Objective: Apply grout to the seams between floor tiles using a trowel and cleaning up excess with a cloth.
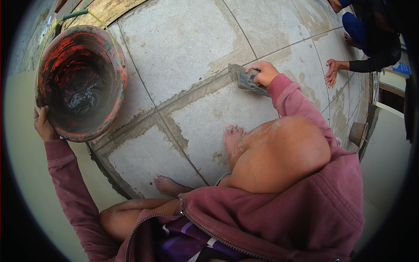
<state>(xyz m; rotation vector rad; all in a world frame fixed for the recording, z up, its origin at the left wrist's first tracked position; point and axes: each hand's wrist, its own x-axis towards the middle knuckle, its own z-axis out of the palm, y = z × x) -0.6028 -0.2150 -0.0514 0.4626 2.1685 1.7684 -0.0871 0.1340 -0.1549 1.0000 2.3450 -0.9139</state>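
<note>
Several joints near the bare feet already filled with grey grout, farther seams apparently left; right hand (262, 73) closed around grout float (249, 81) pressed on tile floor (183, 39), left hand (45, 125) gripping rim of orange bucket (80, 83), tilted beside the tiles

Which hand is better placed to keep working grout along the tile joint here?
Probably right: the right hand already presses the grey pad on the grouted joint. The left hand grips the orange bucket rim, apart from it.
</note>
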